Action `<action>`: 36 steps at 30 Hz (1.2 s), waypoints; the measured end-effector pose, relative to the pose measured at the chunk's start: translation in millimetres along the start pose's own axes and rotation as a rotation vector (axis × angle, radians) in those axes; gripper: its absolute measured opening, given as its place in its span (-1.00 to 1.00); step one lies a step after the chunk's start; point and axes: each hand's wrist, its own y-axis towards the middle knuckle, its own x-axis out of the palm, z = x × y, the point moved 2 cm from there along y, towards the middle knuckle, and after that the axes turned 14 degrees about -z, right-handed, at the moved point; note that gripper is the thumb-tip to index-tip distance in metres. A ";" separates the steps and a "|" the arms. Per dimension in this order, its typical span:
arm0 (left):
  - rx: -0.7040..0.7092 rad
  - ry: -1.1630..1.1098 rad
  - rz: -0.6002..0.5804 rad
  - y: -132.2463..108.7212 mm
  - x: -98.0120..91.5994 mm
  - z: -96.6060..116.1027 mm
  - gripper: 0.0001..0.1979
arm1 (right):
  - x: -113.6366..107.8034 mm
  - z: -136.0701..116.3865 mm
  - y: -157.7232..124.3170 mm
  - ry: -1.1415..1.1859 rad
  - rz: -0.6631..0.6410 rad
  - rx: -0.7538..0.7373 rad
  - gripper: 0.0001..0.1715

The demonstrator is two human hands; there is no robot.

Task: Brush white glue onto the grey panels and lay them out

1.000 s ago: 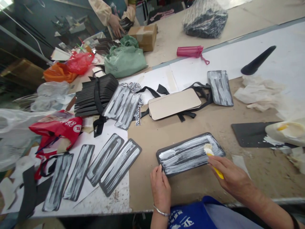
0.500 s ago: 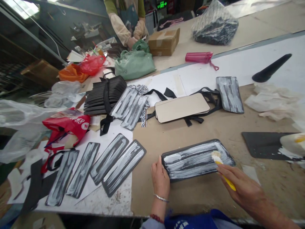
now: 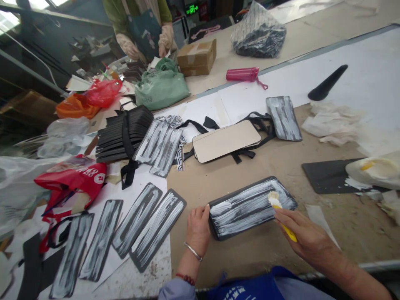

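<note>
In front of me lies a black rounded panel [image 3: 243,210] streaked lengthwise with white paste. My left hand [image 3: 198,227] grips its left end, thumb at the upper corner and fingers closed on the edge. My right hand [image 3: 301,231] is closed round a brush [image 3: 286,227] with a yellow handle. The pale bristles touch the panel toward its right end. Behind it, a beige panel [image 3: 226,141] rests on another panel and black straps. Further right, a white tub [image 3: 375,168] with white paste about it stands on a black board [image 3: 325,177].
Several white-streaked black strips [image 3: 158,229] lie at the left, near a stack of black pieces [image 3: 123,133]. At the back are a green bag [image 3: 162,89], a cardboard box [image 3: 196,58] and a pink bottle [image 3: 242,74]. A co-worker [image 3: 143,31] stands across the table.
The camera view has turned, so most things sit further left. My brush stays near the panel's right end, and my left hand keeps its hold. The co-worker's hands have moved apart.
</note>
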 end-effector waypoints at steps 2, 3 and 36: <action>0.067 0.009 0.006 -1.1 -1.6 -2.5 -0.57 | -2.4 -2.1 1.5 0.005 0.005 0.006 -0.72; 0.094 -0.019 0.017 -1.6 -2.2 -3.4 -0.58 | -3.3 -3.0 1.9 0.007 0.008 0.010 -0.71; -0.344 -1.359 -0.122 -6.9 24.7 6.9 -0.70 | 39.3 -85.6 68.9 1.343 0.062 0.571 -0.54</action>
